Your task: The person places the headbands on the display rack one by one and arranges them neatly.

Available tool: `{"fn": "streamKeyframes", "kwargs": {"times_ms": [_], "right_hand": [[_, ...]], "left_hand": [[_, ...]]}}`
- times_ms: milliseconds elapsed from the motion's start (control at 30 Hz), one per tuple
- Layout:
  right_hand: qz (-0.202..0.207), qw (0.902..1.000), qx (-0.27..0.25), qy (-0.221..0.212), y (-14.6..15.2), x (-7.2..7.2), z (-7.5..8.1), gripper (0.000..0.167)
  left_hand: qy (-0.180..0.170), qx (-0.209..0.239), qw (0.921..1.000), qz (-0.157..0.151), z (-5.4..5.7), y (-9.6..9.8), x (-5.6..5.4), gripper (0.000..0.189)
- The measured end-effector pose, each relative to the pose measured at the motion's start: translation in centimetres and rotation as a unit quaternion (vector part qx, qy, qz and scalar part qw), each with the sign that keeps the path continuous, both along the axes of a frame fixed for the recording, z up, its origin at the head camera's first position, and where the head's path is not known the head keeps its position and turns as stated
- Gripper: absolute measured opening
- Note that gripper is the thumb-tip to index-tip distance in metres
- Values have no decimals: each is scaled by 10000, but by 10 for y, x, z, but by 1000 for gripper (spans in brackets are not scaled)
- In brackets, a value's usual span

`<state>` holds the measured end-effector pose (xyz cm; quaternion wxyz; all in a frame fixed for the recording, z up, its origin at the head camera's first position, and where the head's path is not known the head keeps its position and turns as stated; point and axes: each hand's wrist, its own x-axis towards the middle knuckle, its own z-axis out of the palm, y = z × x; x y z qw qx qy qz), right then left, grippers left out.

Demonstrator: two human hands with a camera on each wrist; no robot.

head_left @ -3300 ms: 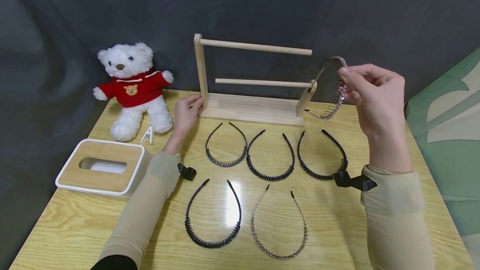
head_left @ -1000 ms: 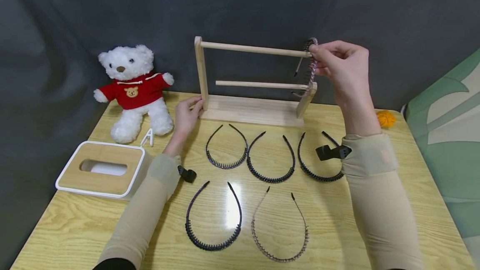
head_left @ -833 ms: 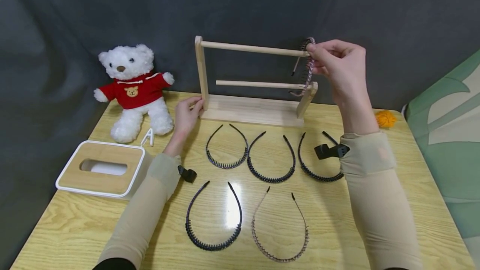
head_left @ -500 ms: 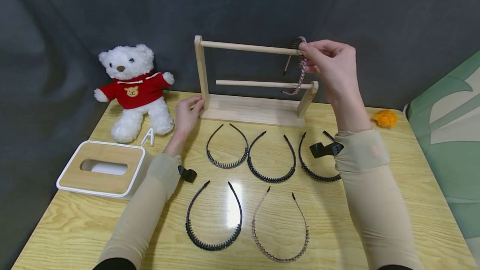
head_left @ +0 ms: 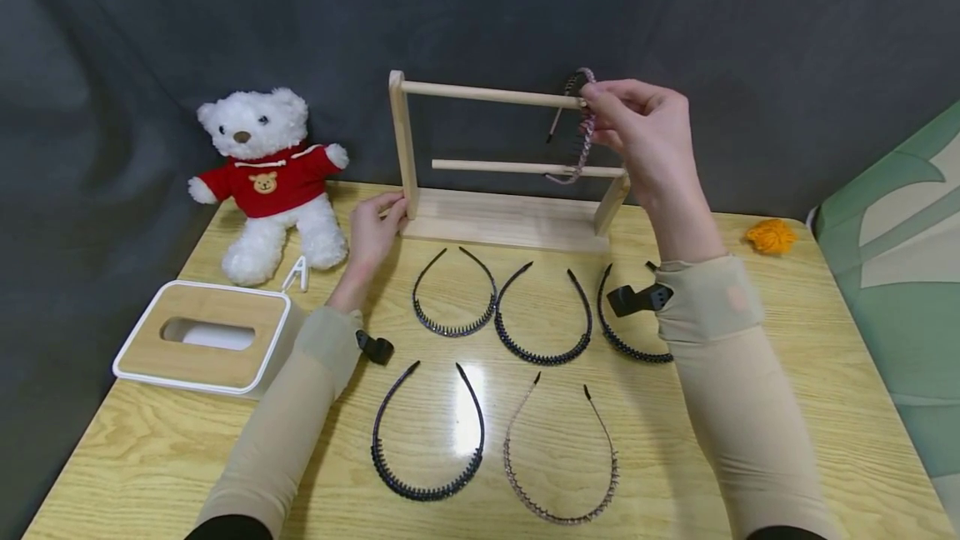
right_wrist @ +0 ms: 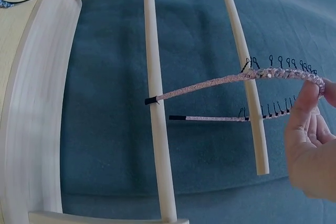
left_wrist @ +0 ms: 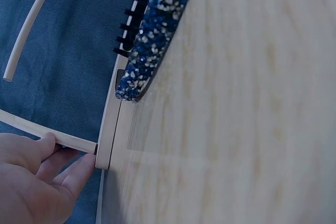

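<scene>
My right hand (head_left: pixel 648 127) pinches a sparkly pink toothed headband (head_left: pixel 585 144) by its curved top. In the right wrist view, the headband's two arms (right_wrist: pixel 210 83) straddle the upper rod (right_wrist: pixel 256 124) near its free end, and one tip crosses in front of the lower rod (right_wrist: pixel 157 145). The light wooden rack (head_left: pixel 502 219) stands at the back of the table. At the foot of its left post (head_left: pixel 402 140), my left hand (head_left: pixel 372 232) holds on with thumb and fingers, as the left wrist view also shows.
Several dark headbands (head_left: pixel 427 492) and one pinkish headband (head_left: pixel 558 517) lie on the table (head_left: pixel 810 407). A white teddy bear (head_left: pixel 262 152), a white letter A (head_left: pixel 298 275) and a tissue box (head_left: pixel 202 290) are at left. An orange yarn bundle (head_left: pixel 771 236) lies at right.
My right hand has carried the pink headband left from beside the rack, over the upper rod's free end, and a little way along it. My left hand stays at the post.
</scene>
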<state>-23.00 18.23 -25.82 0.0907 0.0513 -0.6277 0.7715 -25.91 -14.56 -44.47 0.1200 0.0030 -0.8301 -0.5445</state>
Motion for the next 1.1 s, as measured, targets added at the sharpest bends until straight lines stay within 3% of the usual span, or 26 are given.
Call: {"fn": "streamKeyframes", "kwargs": {"times_ms": [333,600,867,1100], "right_hand": [[358,9993,-49,31,-11,0,-1,11],[576,9983,44,-49,-21,-1,-2,20],[790,9968,135,-65,-30,-2,-3,18],[940,9956,-57,4,-40,-5,-6,19]], "left_hand": [[36,92,9999,-107,2,1,1,25],[11,139,9998,-135,2,2,2,25],[-16,201,9997,-136,1,1,1,25],[-50,295,9995,-130,1,-1,2,25]]}}
